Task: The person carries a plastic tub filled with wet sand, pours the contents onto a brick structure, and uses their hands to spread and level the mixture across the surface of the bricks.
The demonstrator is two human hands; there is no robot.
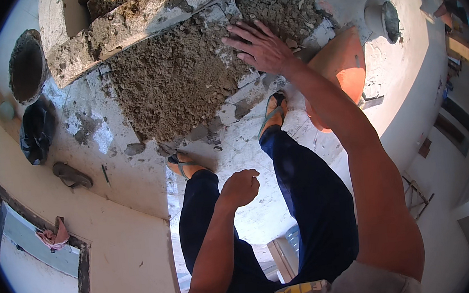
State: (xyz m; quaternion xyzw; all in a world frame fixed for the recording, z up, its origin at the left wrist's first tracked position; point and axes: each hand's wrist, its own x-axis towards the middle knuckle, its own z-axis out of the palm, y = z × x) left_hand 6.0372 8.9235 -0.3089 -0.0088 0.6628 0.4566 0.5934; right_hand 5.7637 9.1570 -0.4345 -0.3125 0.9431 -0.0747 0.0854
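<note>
My right hand (262, 49) reaches forward with its fingers spread, over the right side of a heap of brown, crumbly soil or mortar mix (174, 81). It seems to hold nothing; whether the fingertips touch the grains cannot be told. Beyond them the heap turns into grey, lumpy rubble (282, 0). My left hand (239, 188) is curled into a loose fist in front of my legs, well off the heap, and no object shows in it. Just right of my right forearm lies a curved orange plastic piece or tub (345, 59).
A mud-crusted concrete block or trough (137, 20) lies along the heap's far side. At left are a round, dirty container (28, 67), a black plastic bag (37, 131) and a sandal (72, 175). A grey-rimmed bucket (391, 21) stands at right. My sandalled feet (273, 111) border the heap.
</note>
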